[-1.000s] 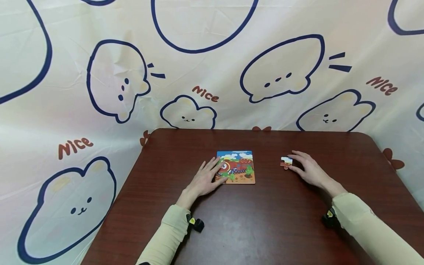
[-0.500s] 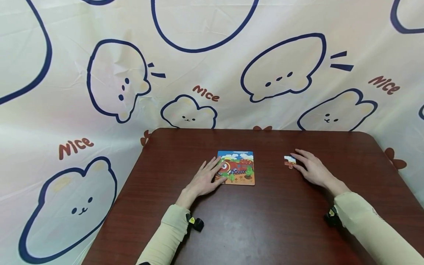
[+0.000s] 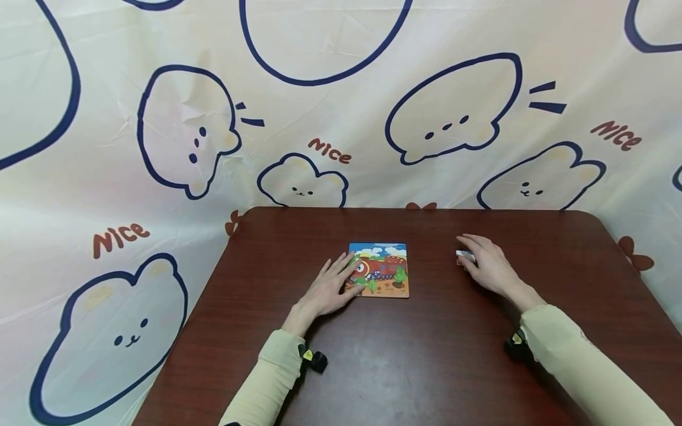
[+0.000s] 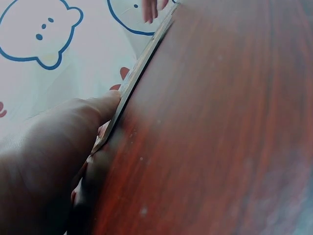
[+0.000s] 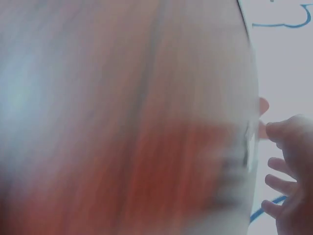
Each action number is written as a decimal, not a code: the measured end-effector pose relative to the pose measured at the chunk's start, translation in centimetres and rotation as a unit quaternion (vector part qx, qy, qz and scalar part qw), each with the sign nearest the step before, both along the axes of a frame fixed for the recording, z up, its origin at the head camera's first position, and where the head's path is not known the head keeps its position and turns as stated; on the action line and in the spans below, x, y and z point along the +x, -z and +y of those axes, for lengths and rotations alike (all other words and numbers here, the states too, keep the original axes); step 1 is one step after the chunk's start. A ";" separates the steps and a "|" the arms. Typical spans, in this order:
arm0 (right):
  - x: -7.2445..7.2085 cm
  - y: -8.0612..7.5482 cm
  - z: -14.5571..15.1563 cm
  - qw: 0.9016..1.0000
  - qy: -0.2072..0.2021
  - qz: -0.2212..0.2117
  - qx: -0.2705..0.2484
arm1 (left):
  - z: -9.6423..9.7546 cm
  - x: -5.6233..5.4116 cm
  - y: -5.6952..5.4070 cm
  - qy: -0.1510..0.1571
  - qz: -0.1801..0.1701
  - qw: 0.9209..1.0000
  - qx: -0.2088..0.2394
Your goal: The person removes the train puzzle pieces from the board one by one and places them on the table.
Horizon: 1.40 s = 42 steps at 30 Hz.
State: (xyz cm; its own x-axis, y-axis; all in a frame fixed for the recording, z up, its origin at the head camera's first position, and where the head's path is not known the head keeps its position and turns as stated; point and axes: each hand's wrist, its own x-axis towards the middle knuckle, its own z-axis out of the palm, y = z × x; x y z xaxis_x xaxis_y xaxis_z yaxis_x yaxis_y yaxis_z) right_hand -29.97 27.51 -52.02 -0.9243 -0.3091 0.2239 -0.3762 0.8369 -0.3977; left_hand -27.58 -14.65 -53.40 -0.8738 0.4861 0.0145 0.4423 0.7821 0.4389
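Observation:
My left hand (image 3: pixel 330 287) lies with fingers spread on the left side of a square picture puzzle (image 3: pixel 386 267) showing a red train, trees and clouds. In the left wrist view, the thumb (image 4: pixel 105 105) is at the thin puzzle's edge (image 4: pixel 142 63). My right hand (image 3: pixel 491 264) is over a small loose puzzle piece (image 3: pixel 465 254) on the table, its fingers loosely bent and partly covering it. Seen from the right wrist, the fingers of the right hand (image 5: pixel 296 166) are raised above the tabletop, with the pale piece (image 5: pixel 251 147) low beside them, blurred.
The dark reddish-brown table (image 3: pixel 405 367) has rounded far corners. Right behind its far edge hangs a pale cloth (image 3: pixel 367 118) printed with cartoon bears and the word "Nice". A small black camera (image 3: pixel 314 359) is strapped at the left wrist.
The piece first slid slightly right along with my right hand. Then the hand moved left over it, covering more of it. My left hand and the puzzle have stayed put.

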 end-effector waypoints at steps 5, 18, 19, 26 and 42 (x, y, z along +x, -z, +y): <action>-0.8 -0.5 -2.6 1.000 -0.020 -0.007 -0.016 | 0.0 0.1 0.0 0.001 -0.004 1.000 0.005; -2.0 -0.8 -8.2 0.996 -0.062 -0.043 -0.039 | -0.1 0.0 0.1 -0.003 -0.003 1.000 -0.001; -2.0 -0.8 -8.7 0.996 -0.065 -0.048 -0.045 | -0.1 0.0 0.1 -0.002 -0.003 1.000 -0.001; -2.4 -0.4 -11.3 0.990 -0.075 -0.078 -0.091 | -0.1 -0.1 0.2 -0.001 -0.002 1.000 -0.002; -3.2 0.4 -14.8 0.968 -0.037 -0.127 -0.212 | -0.1 0.1 0.0 -0.005 -0.004 1.000 0.004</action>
State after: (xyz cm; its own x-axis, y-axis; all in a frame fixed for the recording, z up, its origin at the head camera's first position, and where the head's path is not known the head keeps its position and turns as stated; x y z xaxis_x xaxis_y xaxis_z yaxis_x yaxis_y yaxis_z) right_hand -33.15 12.69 -52.40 -0.9450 -0.3068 0.1134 -0.2737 0.5519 -0.7877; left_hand -27.49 -14.71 -53.43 -0.8788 0.4770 0.0105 0.4304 0.7830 0.4491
